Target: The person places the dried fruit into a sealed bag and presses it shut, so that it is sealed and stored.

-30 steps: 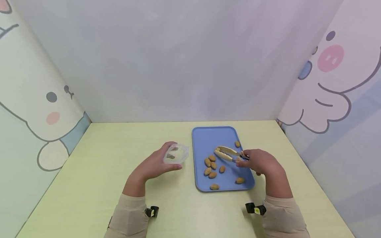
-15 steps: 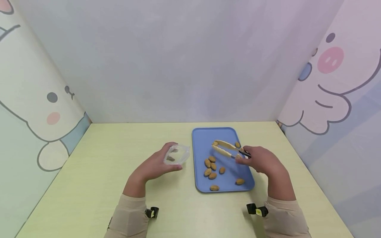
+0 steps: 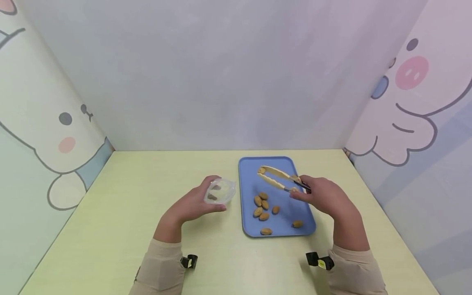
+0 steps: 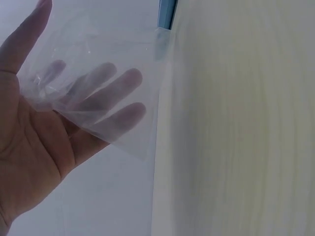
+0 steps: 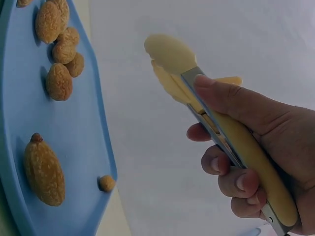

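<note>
In the head view, my left hand (image 3: 192, 203) holds a clear plastic bag (image 3: 228, 191) with its mouth spread between thumb and fingers. The left wrist view shows several fingers through the thin plastic (image 4: 133, 130). Cream-tipped tongs (image 3: 272, 182) are gripped by my right hand (image 3: 325, 196) above the blue tray (image 3: 254, 170). One small brown piece (image 3: 262, 169) appears to be between the tong tips in the head view; the right wrist view hides it. Several wrinkled brown oval pieces, like nuts or dried fruit (image 3: 264, 216), lie on the tray, left of the tongs and toward its near edge.
The tray's raised rim (image 3: 241, 200) stands just right of the bag. Pale yellow tabletop (image 3: 140, 184) extends around it, with a grey wall (image 3: 221, 82) at the back and patterned panels at both sides. A black wrist camera (image 3: 320, 261) sits on each forearm.
My right hand has raised the tongs, and their tips have moved left and away from me across the tray, the brown piece going along. My left hand and bag have stayed nearly still.
</note>
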`<state>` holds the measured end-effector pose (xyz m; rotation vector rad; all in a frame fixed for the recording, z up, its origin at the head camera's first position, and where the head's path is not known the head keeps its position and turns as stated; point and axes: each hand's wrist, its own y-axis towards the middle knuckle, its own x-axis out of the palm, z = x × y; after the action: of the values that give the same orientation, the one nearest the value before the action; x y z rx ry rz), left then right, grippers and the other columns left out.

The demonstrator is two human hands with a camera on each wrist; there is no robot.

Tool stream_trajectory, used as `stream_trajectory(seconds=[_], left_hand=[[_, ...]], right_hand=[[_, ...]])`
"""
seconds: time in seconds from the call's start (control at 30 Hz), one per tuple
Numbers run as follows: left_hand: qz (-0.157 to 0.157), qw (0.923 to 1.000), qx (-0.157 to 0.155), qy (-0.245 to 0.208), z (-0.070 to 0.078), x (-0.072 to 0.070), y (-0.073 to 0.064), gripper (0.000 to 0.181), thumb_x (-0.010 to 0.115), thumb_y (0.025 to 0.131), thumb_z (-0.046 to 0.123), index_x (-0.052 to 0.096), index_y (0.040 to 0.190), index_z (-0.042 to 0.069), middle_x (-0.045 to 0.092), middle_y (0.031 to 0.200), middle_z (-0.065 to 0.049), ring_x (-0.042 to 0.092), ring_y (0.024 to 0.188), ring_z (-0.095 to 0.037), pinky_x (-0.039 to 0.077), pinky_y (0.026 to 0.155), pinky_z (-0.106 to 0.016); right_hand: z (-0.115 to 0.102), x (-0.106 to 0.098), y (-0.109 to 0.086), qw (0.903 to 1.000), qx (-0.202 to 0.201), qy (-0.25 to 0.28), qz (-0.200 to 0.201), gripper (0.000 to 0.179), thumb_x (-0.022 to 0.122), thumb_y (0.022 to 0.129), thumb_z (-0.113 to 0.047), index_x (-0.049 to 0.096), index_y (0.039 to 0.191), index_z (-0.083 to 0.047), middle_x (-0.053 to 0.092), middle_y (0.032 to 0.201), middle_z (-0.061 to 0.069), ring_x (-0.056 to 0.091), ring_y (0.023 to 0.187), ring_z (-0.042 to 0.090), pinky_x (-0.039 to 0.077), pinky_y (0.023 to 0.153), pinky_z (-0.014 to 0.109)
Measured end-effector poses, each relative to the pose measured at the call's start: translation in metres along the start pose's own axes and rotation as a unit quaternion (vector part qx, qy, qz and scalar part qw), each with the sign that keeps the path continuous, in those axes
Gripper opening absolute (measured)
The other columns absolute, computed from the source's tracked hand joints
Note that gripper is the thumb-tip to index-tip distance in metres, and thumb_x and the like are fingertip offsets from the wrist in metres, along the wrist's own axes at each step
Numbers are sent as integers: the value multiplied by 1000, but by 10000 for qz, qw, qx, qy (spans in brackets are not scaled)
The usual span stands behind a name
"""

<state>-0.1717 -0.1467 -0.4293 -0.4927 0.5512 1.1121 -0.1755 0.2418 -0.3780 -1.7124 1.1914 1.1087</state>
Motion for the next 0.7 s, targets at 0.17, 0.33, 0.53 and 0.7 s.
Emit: stream_trajectory(seconds=[0.17, 0.33, 0.53, 0.7], left_hand=[[-31, 10000, -24, -30, 2, 0, 1, 89, 82, 72, 55, 29, 142, 41, 60, 116, -4, 56, 96, -18, 45, 83, -38], [-37, 10000, 9, -61, 3, 0, 2, 88, 83, 72, 54, 30, 142, 40, 61, 116, -6, 56, 95, -18, 45, 82, -38], [-34, 10000, -35, -15, 3, 0, 1, 90, 81, 70, 58, 30, 142, 40, 60, 115, -5, 56, 95, -18, 45, 82, -38], [-31, 10000, -55, -20, 2, 1, 0, 91, 81, 70, 59, 29, 143, 41, 60, 115, -4, 56, 95, -18, 45, 83, -38]], right_hand=[[-10, -4, -5, 9996, -221, 25, 181, 39, 66, 87, -55, 50, 89, -20, 42, 65, -2, 39, 56, 13, 31, 53, 31], [-20, -6, -10, 9989, -377, 62, 283, 38, 68, 86, -55, 51, 89, -21, 41, 64, -3, 38, 55, 13, 30, 53, 31], [-29, -8, -13, 9983, -491, 21, 320, 35, 71, 86, -50, 53, 92, -21, 41, 64, -4, 37, 54, 12, 29, 52, 30], [-31, -8, -14, 9977, -558, -37, 380, 35, 71, 86, -50, 53, 92, -20, 42, 64, -5, 37, 54, 11, 29, 51, 30]])
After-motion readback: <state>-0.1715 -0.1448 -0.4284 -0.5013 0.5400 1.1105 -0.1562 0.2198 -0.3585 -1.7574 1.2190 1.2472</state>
